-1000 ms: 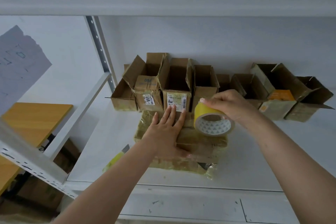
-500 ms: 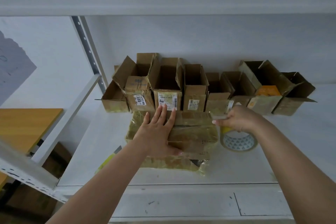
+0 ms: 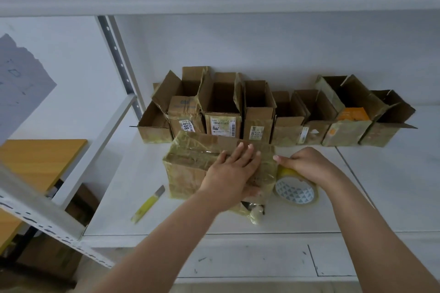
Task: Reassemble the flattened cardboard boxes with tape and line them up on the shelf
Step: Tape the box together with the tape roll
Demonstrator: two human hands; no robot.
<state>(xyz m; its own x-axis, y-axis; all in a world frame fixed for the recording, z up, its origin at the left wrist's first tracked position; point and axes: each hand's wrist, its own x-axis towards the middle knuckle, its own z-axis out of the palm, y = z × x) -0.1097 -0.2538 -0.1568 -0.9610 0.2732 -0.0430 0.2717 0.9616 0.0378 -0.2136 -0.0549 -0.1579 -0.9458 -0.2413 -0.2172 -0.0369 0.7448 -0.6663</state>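
Head view, shelf (image 3: 297,219), one moment.

Item 1: box (image 3: 190,169), cardboard, wrapped in yellowish tape, lying on the shelf in front of the row. Appears to be the one being taped.

Item 2: left hand (image 3: 234,173), flat on top of the box, fingers straight and together, pressing it down.

Item 3: right hand (image 3: 307,164), fingers curled over the tape roll (image 3: 296,188), index finger reaching toward the box's right edge. Roll sits on the shelf, touching or just beside the box; which, cannot tell.

Item 4: row (image 3: 273,114) of assembled boxes, open tops, along the back wall.

Item 5: knife (image 3: 148,204), yellow, on the shelf left of the box, well clear of both hands.

Item 6: tape scrap (image 3: 253,211), crumpled, at the box's near edge.

Risks, as judged:
- Strip may wrinkle or stick to itself if pulled while the roll lies slack.
- Box may slide toward the row and knock it askew if the left palm lifts.
- Scrap may catch on fresh tape.
- Knife lies on the side away from the roll hand; a cross-reach to cut could drag the strip.
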